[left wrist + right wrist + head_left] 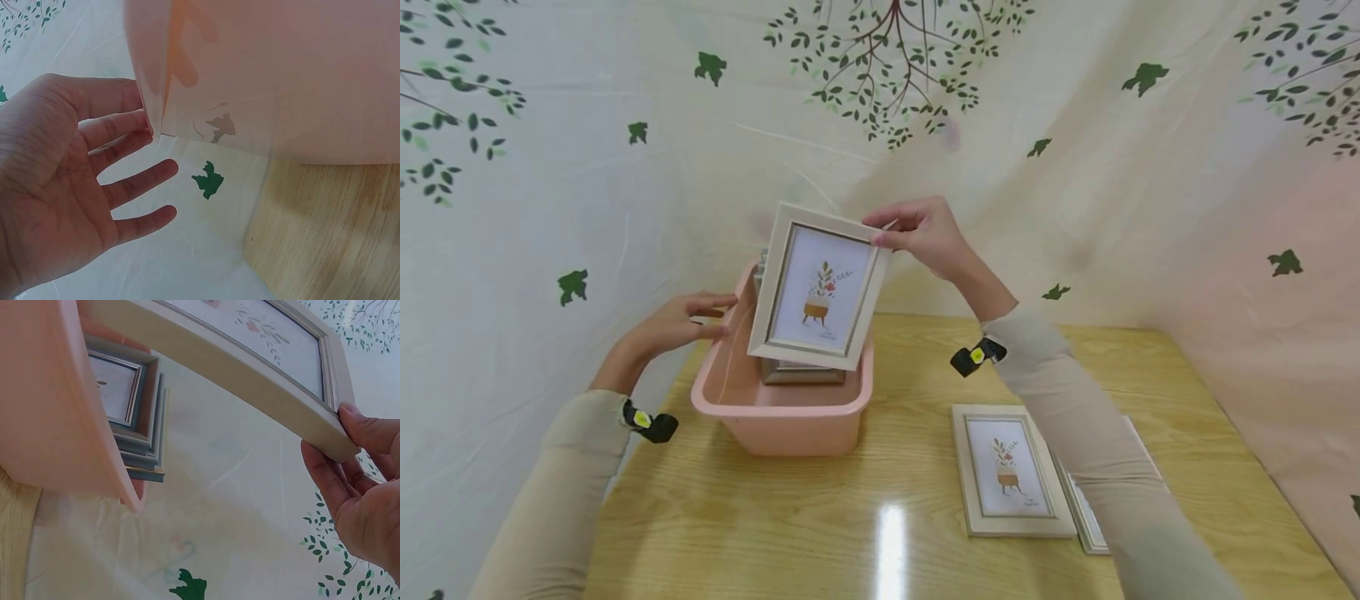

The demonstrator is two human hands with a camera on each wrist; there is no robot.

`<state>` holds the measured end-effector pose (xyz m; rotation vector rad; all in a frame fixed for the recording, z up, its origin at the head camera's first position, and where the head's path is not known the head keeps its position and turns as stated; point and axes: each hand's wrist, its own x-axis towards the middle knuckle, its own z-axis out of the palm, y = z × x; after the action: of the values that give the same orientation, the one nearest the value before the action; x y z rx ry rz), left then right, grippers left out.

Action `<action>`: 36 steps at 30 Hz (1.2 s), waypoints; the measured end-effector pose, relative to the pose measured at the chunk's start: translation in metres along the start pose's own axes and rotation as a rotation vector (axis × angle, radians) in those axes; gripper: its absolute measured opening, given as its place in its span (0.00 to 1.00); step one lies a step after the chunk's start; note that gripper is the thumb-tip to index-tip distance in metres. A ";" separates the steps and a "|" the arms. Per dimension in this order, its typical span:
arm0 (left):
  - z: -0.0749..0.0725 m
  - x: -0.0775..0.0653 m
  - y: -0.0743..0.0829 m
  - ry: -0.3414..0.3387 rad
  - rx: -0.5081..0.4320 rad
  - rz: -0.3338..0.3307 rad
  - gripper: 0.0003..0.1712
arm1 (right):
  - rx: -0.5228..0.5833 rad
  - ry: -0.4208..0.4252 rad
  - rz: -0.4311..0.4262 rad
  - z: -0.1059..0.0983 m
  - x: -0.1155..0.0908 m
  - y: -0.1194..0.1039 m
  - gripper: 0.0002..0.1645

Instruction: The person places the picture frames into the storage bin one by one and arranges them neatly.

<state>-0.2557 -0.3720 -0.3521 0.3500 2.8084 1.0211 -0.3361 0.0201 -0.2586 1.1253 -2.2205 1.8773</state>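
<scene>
My right hand [928, 237] pinches the upper right corner of a cream picture frame [760, 325], thumb on the front and fingers behind. The frame is tilted above a pink plastic basin [782, 429]; its print shows a potted plant on legs. Inside the basin, partly hidden by the held frame, lie grey-edged picture frames [140, 406], seen stacked in the right wrist view. At the basin's left rim my left hand [681, 321] touches the edge, its fingers mostly straight. In the left wrist view, two fingers [147, 175] extend free of the wall.
Another cream frame [962, 475] with the same print lies face up on the wooden table [805, 533]. A further frame [1088, 525] sits beside it, partly covered by my right sleeve. Leaf-patterned cloth [760, 125] hangs behind the table.
</scene>
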 end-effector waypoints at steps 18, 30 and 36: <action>0.000 0.001 0.000 -0.017 -0.003 -0.022 0.38 | -0.199 -0.074 0.026 0.023 -0.001 0.028 0.13; 0.000 0.003 -0.002 -0.011 -0.004 -0.017 0.38 | -0.286 -0.130 0.054 0.047 -0.003 0.045 0.11; -0.001 0.004 -0.002 -0.011 0.004 -0.014 0.38 | -0.331 -0.133 0.043 0.060 -0.005 0.053 0.10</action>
<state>-0.2597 -0.3731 -0.3530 0.3344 2.7992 1.0073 -0.3351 -0.0283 -0.3221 1.1781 -2.5217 1.4085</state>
